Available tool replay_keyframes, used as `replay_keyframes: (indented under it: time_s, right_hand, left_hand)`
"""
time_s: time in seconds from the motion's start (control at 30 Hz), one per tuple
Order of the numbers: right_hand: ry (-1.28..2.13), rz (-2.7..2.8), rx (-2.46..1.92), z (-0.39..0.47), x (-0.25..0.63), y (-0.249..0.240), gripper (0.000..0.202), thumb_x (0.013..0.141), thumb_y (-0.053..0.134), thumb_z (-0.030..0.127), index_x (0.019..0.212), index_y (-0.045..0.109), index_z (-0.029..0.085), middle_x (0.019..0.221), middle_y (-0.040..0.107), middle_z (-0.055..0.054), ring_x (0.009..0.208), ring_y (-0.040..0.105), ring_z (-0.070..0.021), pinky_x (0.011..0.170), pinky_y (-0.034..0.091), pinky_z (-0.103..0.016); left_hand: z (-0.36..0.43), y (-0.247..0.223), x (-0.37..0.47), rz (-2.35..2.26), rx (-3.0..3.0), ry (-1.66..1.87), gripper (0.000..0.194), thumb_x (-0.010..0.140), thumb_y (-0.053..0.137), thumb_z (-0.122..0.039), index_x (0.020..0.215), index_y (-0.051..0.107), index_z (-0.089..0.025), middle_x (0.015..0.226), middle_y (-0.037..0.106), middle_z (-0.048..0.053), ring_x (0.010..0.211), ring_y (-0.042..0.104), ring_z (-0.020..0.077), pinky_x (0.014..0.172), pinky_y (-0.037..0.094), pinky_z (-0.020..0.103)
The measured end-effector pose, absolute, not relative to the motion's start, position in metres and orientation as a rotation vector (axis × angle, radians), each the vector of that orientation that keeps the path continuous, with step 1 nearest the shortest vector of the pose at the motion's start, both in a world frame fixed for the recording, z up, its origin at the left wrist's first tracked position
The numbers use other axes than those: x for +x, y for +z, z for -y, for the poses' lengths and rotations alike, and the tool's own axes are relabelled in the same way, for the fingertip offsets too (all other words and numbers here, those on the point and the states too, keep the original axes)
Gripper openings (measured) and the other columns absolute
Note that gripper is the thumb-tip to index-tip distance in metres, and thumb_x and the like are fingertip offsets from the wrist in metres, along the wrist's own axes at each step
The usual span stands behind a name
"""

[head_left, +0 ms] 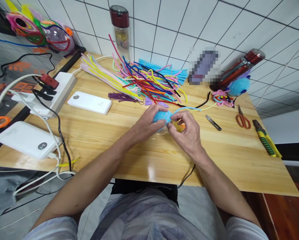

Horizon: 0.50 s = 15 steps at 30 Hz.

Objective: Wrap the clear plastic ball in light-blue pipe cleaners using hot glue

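Observation:
My left hand (pixel 149 122) is wrapped round a fuzzy light-blue ball (pixel 162 116) above the wooden table (pixel 139 160). At the ball's right side, my right hand (pixel 186 130) pinches with thumb and index finger a light-blue pipe cleaner (pixel 186 108), whose free end points right. Partly hidden under and behind the hands is a clear round piece (pixel 161 131) with something yellow and orange (pixel 178 126) beside it. A heap of coloured pipe cleaners (pixel 151 81) lies beyond my hands.
Two white power banks (pixel 90 102) and a power strip (pixel 61 91) with cables are at the left. Small snips (pixel 213 122), orange-handled scissors (pixel 243 120) and pliers (pixel 266 140) lie right. A bottle (pixel 122 33), a red flask (pixel 239 68) and a blue fuzzy ball (pixel 239 87) stand behind.

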State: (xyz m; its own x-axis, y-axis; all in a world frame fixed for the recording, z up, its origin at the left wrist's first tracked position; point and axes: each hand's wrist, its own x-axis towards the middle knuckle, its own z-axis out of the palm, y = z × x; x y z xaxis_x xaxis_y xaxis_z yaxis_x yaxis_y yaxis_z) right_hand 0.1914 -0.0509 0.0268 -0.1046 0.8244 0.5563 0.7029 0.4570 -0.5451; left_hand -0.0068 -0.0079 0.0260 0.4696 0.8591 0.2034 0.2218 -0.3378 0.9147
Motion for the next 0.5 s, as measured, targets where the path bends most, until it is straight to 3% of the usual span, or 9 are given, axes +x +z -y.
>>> replay_keyframes:
  time_s: [0.2,0.5]
  right_hand:
    - [0.196,1.892,-1.221,0.0493,0.1930,0.0285,0.013,0.091,0.073,0.022,0.101,0.066,0.027,0.099,0.073,-0.006,0.093,0.069,-0.0246,0.081,0.061,-0.041]
    - [0.164,1.878,-1.157,0.0504,0.1951,0.0270,0.015,0.099,0.068,0.022,0.112,0.070,0.028,0.111,0.076,-0.009,0.106,0.073,-0.0267,0.085,0.063,-0.044]
  left_hand:
    - [0.0060,0.0261,-0.0067,-1.020,1.867,0.919,0.042,0.084,0.072,-0.036,0.123,0.063,-0.020,0.130,0.070,0.011,0.124,0.066,0.0304,0.111,0.054,0.048]
    - [0.0042,0.0270,-0.0070,-1.083,1.905,0.938,0.039,0.082,0.068,-0.032,0.118,0.058,-0.021,0.126,0.070,0.010,0.121,0.066,0.0289,0.108,0.055,0.044]
